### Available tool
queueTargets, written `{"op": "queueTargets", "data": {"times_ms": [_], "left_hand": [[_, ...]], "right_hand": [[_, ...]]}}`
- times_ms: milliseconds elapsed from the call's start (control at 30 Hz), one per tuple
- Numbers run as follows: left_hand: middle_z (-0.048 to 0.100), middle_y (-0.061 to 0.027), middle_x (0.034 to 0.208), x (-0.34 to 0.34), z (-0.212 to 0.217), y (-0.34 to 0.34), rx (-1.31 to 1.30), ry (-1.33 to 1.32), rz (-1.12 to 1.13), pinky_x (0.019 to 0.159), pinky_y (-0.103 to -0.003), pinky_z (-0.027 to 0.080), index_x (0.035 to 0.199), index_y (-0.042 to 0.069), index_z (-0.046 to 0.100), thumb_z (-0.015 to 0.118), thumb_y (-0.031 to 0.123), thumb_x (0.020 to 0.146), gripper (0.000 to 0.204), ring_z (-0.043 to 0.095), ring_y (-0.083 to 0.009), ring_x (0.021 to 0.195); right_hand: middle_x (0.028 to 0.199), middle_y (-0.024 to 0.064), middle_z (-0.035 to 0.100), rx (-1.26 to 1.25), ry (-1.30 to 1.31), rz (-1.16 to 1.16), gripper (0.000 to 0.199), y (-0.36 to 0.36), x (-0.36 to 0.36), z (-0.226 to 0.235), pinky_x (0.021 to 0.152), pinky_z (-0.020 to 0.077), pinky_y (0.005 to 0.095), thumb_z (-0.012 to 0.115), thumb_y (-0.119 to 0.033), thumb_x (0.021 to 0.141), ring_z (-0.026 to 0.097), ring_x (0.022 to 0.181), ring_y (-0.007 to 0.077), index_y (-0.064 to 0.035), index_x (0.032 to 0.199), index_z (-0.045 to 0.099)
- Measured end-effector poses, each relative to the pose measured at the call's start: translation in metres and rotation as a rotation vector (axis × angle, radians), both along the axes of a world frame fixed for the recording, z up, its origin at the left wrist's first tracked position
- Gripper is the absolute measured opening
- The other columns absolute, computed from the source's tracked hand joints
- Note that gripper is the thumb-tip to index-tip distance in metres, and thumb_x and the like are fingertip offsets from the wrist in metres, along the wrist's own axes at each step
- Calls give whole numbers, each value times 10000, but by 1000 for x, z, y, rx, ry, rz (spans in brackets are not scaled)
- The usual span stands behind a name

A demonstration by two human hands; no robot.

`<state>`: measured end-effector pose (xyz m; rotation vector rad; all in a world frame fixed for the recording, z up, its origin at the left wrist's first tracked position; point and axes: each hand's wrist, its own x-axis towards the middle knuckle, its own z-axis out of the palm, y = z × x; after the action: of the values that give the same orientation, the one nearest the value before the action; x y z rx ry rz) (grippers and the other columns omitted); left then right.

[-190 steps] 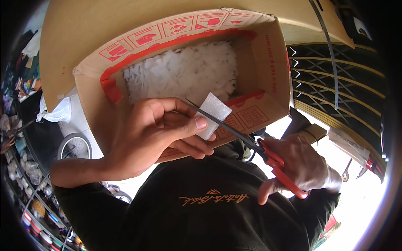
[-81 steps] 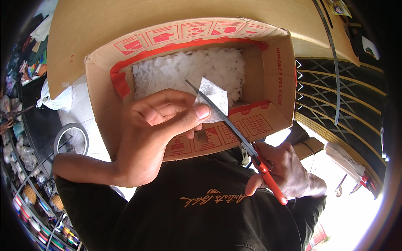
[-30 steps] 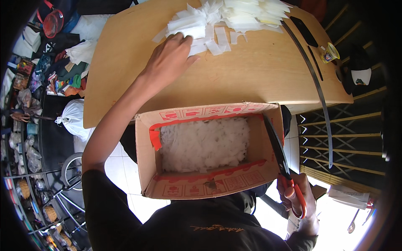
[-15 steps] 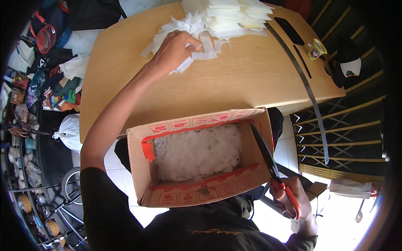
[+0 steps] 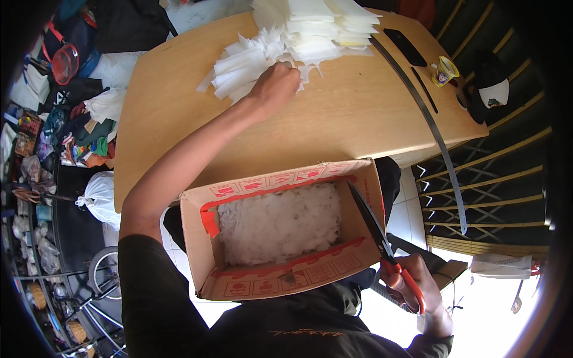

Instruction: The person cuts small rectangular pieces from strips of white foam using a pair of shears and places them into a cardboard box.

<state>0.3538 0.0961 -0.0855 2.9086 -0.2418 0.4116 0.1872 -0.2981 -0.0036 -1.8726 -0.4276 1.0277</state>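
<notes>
My left hand (image 5: pixel 277 86) reaches over the table to the near side of a pile of thin white strips (image 5: pixel 242 65). Its fingers are closed at the strips, and what they pinch is hidden behind the hand. In my right hand (image 5: pixel 412 280) are scissors (image 5: pixel 385 247) with red handles and dark blades, which look closed together and point up over the right side of a cardboard box (image 5: pixel 194 232). The box sits on my lap, and many small white cut pieces (image 5: pixel 280 224) cover its bottom. Behind the strips stands a stack of whitish sheets (image 5: pixel 322 27).
On the right of the wooden table (image 5: pixel 179 119) lie a black phone (image 5: pixel 405 48), a thin dark strip (image 5: pixel 424 89) and a yellow cup (image 5: pixel 445 71). A long metal ruler-like band (image 5: pixel 444 149) sticks out past the table edge. A cap (image 5: pixel 492 92) is at the far right.
My left hand has moved right and slightly nearer along the strips, and its fingers have closed. The right hand with the scissors stays almost in place.
</notes>
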Motion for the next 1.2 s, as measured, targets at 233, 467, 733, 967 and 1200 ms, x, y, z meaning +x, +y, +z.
{"op": "queueTargets", "data": {"times_ms": [233, 467, 733, 967, 1200], "left_hand": [[640, -263, 827, -10, 25, -10, -96, 9, -23, 752, -434, 515, 876, -107, 646, 683, 198, 824, 312, 636, -402, 836], [627, -268, 903, 1, 28, -4, 78, 198, -76, 769, -460, 501, 992, -82, 614, 607, 24, 771, 245, 618, -409, 870], [614, -258, 897, -7, 10, -2, 127, -75, -244, 733, -458, 502, 954, -43, 633, 493, -57, 783, 221, 614, -429, 860], [663, -248, 843, -6, 17, 6, 31, -34, -13, 636, -385, 534, 938, 8, 707, 528, -20, 780, 240, 654, -344, 690], [697, -159, 842, -32, 64, 26, -786, -59, 3, 648, -269, 522, 944, 25, 712, 617, 5, 755, 214, 672, -166, 731]], "right_hand": [[508, 14, 489, 28, 61, 40, 643, -5, 1, 1, 418, 332, 274, 576, -633, 811, 477, 433, 112, 1, 706, 598], [477, -7, 478, 18, 73, 57, 640, -3, 3, 3, 381, 347, 234, 574, -643, 801, 499, 399, 88, -12, 695, 583], [467, -3, 482, 3, 115, 29, 641, -8, -1, 2, 369, 375, 217, 578, -642, 799, 520, 390, 90, -10, 693, 583], [465, -3, 492, 34, 151, 25, 610, -5, 1, 0, 370, 387, 214, 581, -621, 813, 535, 392, 94, -24, 686, 574], [468, -10, 483, 21, 120, 48, 614, -5, 2, 2, 370, 385, 216, 577, -622, 807, 526, 393, 89, -14, 724, 583]]}}
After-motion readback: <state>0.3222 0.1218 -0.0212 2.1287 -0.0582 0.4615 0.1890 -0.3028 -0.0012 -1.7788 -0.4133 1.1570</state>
